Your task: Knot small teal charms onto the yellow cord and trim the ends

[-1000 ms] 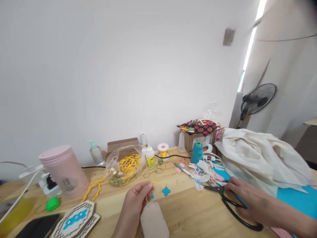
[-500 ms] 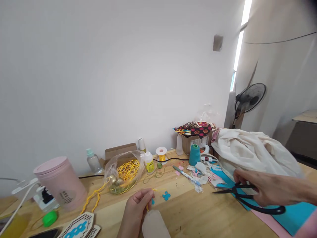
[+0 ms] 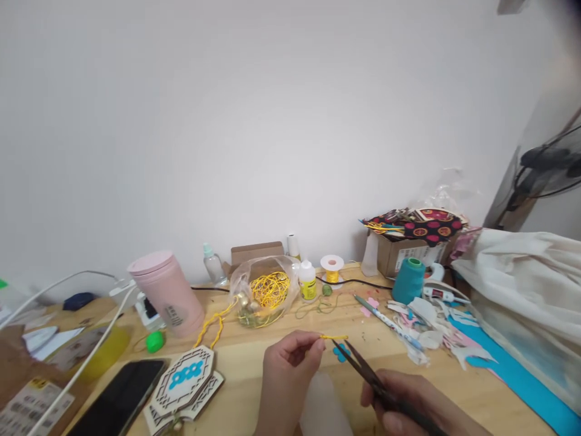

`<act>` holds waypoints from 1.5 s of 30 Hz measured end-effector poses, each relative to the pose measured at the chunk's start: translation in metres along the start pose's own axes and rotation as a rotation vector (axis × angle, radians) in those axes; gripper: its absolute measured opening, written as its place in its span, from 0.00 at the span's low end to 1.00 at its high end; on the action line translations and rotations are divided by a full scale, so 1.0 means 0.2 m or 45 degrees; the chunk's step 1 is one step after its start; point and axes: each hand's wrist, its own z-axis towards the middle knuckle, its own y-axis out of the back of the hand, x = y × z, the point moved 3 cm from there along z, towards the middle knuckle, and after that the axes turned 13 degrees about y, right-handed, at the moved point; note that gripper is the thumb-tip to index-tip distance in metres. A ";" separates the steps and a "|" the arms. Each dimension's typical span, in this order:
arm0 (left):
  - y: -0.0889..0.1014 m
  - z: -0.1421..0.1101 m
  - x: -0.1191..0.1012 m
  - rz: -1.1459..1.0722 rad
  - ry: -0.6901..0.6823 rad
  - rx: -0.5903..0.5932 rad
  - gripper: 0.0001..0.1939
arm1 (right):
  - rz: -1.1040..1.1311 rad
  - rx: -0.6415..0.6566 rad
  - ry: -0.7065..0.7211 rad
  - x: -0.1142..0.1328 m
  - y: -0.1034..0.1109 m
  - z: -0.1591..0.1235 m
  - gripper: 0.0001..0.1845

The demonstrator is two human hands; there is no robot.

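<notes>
My left hand (image 3: 290, 369) is closed in a pinch on a short yellow cord (image 3: 333, 337) whose free end sticks out to the right. Under that hand lies a pale tag-shaped piece (image 3: 324, 412). My right hand (image 3: 415, 406) grips black scissors (image 3: 363, 369); their open blades point up and left, with the tips right beside the cord's end. A small blue clover-shaped cutout (image 3: 341, 353) lies on the wooden table (image 3: 245, 357) behind the blades.
A pink tumbler (image 3: 167, 293), a plastic bag of yellow cord (image 3: 265, 292), a glue bottle (image 3: 307, 281) and a teal thread cone (image 3: 408, 280) stand at the back. A phone (image 3: 118, 399) and a carved wooden ornament (image 3: 184, 381) lie at left. White cloth (image 3: 526, 284) and paper scraps (image 3: 426, 318) lie at right.
My right hand lifted the scissors from the right side of the table and brought them to the cord. The view swung right to left.
</notes>
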 end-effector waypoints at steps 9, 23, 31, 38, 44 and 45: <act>0.02 0.00 0.01 -0.094 0.112 -0.004 0.06 | 0.051 0.104 -0.043 0.05 -0.01 0.09 0.25; 0.02 -0.01 0.00 -0.106 0.218 0.027 0.11 | -0.072 0.006 -0.137 0.01 -0.01 0.09 0.30; 0.01 0.00 0.04 -0.306 0.306 0.243 0.07 | -0.088 0.044 -0.057 -0.02 0.00 0.09 0.29; -0.01 -0.01 0.01 -0.479 0.370 0.318 0.04 | -0.079 0.082 0.026 -0.10 0.01 0.10 0.30; 0.00 -0.01 0.03 -0.388 0.345 0.288 0.04 | -0.105 0.066 -0.019 -0.06 0.01 0.10 0.29; 0.01 -0.01 0.03 -0.360 0.337 0.278 0.04 | -0.108 0.067 -0.021 -0.05 0.01 0.10 0.29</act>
